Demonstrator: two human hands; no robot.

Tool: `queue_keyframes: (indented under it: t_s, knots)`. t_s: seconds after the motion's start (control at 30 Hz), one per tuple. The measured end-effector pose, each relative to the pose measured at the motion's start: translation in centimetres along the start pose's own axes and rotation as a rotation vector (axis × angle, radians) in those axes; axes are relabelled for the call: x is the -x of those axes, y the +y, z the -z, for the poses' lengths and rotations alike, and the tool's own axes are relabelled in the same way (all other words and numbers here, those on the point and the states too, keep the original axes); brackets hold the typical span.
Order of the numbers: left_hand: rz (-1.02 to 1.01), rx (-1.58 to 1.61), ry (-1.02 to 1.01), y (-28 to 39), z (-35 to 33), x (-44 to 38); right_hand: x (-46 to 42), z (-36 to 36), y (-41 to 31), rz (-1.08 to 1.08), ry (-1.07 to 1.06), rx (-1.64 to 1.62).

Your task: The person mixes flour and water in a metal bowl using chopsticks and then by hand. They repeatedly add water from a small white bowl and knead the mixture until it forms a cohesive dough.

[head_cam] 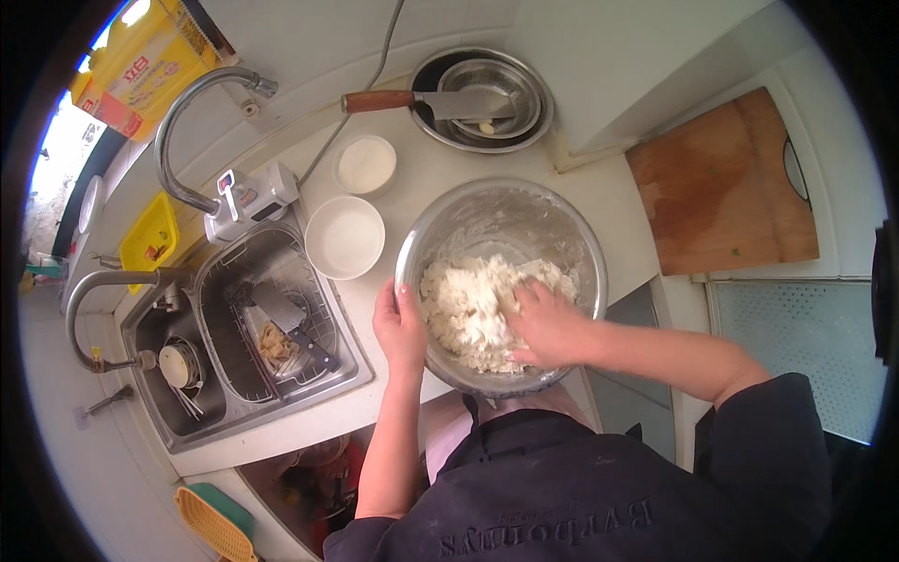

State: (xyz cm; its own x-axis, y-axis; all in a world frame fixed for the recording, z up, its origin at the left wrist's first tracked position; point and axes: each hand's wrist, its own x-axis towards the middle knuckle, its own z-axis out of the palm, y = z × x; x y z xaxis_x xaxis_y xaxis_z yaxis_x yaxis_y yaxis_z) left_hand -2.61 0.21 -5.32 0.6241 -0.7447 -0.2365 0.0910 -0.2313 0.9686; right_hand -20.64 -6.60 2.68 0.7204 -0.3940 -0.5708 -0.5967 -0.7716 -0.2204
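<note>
A large stainless steel mixing bowl (502, 200) stands at the counter's front edge, close to my body. In it lies a shaggy, pale flour dough (470, 302), with flour smeared up the inner wall. My left hand (402, 324) grips the bowl's left rim, thumb on top. My right hand (551, 327) is down inside the bowl at the right, blurred, with fingers and thumb around some of the dough. The fingertips are partly hidden in it. Left of the bowl sit a white bowl (345, 237) and a smaller bowl of white powder (365, 165).
Behind, a wood-handled cleaver (467, 105) lies across nested metal basins (428, 133). A double sink (362, 372) with a knife (298, 330) in its rack is at left, under a curved faucet (168, 133). A wooden cutting board (723, 190) leans at right.
</note>
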Motion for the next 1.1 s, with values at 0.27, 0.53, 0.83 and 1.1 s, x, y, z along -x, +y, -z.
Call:
queue_keyframes:
  t_s: [0.27,0.53,0.83,1.1]
  knots:
    - [-0.047,-0.065,-0.006,-0.5,-0.1,0.2,-6.2,-4.1,0.2,-0.283,0.028,-0.212]
    - [-0.086,-0.106,0.01,-0.6,0.0,-0.4,-5.5,4.0,1.5,0.049,-0.487,0.112]
    - [-0.114,-0.072,0.009,-0.8,-0.3,-0.2,-7.9,6.6,6.3,-0.084,-0.2,-0.204]
    - [-0.093,-0.064,0.037,-0.4,-0.2,-0.1,-14.1,1.8,2.7,0.012,-0.271,-0.547]
